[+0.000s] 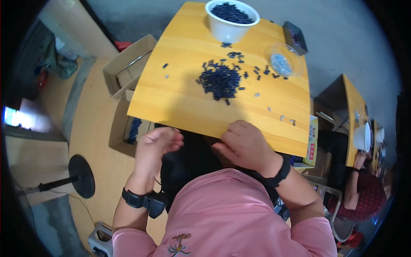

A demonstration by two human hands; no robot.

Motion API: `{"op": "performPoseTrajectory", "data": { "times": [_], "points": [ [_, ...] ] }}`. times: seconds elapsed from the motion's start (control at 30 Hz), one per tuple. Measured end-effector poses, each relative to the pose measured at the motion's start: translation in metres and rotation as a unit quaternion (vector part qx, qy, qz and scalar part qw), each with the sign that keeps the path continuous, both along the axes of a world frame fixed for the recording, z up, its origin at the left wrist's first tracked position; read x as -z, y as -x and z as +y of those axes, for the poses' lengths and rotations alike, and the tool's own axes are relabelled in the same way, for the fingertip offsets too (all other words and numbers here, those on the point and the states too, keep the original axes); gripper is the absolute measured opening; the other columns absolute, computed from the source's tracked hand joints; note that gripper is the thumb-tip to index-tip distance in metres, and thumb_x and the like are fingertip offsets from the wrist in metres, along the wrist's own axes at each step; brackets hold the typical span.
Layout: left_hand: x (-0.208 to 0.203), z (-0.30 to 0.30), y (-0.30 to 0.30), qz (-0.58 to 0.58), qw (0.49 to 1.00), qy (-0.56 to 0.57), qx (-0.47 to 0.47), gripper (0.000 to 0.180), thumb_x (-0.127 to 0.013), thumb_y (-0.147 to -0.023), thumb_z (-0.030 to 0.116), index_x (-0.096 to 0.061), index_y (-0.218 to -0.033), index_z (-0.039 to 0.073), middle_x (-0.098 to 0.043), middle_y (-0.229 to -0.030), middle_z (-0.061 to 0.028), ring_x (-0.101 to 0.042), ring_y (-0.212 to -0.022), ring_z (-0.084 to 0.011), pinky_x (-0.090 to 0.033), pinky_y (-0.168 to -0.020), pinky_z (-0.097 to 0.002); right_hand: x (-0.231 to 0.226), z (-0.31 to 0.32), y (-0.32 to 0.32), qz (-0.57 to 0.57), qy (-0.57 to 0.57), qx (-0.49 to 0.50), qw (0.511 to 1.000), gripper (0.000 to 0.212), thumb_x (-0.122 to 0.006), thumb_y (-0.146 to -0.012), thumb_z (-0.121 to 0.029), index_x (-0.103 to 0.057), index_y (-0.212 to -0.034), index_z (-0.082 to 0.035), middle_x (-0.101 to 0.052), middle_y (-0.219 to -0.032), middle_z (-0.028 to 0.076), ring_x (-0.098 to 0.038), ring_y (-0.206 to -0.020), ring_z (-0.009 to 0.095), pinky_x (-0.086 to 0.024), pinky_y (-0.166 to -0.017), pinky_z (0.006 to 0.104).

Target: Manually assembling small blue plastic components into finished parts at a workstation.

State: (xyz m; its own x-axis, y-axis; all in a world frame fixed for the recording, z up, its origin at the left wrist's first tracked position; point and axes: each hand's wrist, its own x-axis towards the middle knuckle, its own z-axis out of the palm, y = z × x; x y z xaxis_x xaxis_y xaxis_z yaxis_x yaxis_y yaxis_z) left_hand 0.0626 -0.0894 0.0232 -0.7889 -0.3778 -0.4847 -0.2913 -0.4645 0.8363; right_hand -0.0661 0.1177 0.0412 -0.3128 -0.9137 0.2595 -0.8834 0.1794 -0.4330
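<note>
Both hands at the near edge of the tabletop [180, 107]: left hand [155, 147] with grip curled, contents not discernible; right hand [245, 144] with grip folded under, likewise unclear. Pile of small dark parts [220, 81] lies mid-tabletop, within reach, before the white bowl [231, 19]

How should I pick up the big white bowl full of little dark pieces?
Probably best with both hands on the white bowl's sides just under the rim, one from the left and one from the right. It stands upright, wide at the top and filled nearly to the brim, so a level lift from the sides should keep the dark pieces from spilling.
</note>
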Motion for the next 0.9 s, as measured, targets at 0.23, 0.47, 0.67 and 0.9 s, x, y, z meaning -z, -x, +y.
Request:
{"op": "performPoseTrajectory", "data": {
  "times": [0.23,0.47,0.67,0.9],
  "points": [
    [0.089,-0.106,-0.071,-0.058,0.944,-0.119,-0.302,0.021,-0.051,-0.091,0.018,-0.054,-0.100,-0.001,-0.062,-0.086,-0.0115,-0.060,-0.069,-0.0176,-0.051,-0.059,-0.0222,0.022,0.015,0.000,-0.053,-0.083,0.039,0.994,0.012,-0.060,-0.075,-0.014,-0.055,-0.070,-0.005,-0.051,-0.075,0.011,-0.051,-0.074,0.030,-0.043,-0.068,0.0376],
    [0.119,-0.153,-0.071,-0.010,0.916,-0.056,-0.397,0.026,-0.050,-0.092,0.022,-0.049,-0.104,-0.001,-0.059,-0.092,-0.0152,-0.059,-0.080,-0.0217,-0.051,-0.068,-0.0264,0.027,0.017,0.004,-0.077,-0.071,0.054,0.993,0.012,-0.060,-0.074,-0.014,-0.054,-0.070,-0.005,-0.051,-0.073,0.012,-0.051,-0.074,0.030,-0.043,-0.067,0.0389],
    [0.026,-0.071,-0.003,0.099,0.952,0.056,-0.283,0.025,-0.051,-0.091,0.015,-0.055,-0.111,0.001,-0.063,-0.093,-0.0091,-0.059,-0.074,-0.0131,-0.049,-0.067,-0.0240,0.037,0.017,-0.005,-0.032,-0.015,0.102,0.994,0.013,-0.062,-0.072,-0.015,-0.053,-0.068,-0.006,-0.051,-0.071,0.010,-0.051,-0.071,0.030,-0.042,-0.064,0.0389],
    [0.005,0.027,0.055,0.102,0.988,0.114,-0.008,0.018,-0.056,-0.088,0.010,-0.061,-0.102,0.001,-0.064,-0.085,-0.0063,-0.060,-0.071,-0.0109,-0.049,-0.063,-0.0209,0.038,0.022,-0.011,-0.016,0.015,0.103,0.994,0.012,-0.063,-0.072,-0.015,-0.054,-0.071,-0.007,-0.050,-0.073,0.008,-0.051,-0.073,0.027,-0.042,-0.067,0.0352]
  ]
}}
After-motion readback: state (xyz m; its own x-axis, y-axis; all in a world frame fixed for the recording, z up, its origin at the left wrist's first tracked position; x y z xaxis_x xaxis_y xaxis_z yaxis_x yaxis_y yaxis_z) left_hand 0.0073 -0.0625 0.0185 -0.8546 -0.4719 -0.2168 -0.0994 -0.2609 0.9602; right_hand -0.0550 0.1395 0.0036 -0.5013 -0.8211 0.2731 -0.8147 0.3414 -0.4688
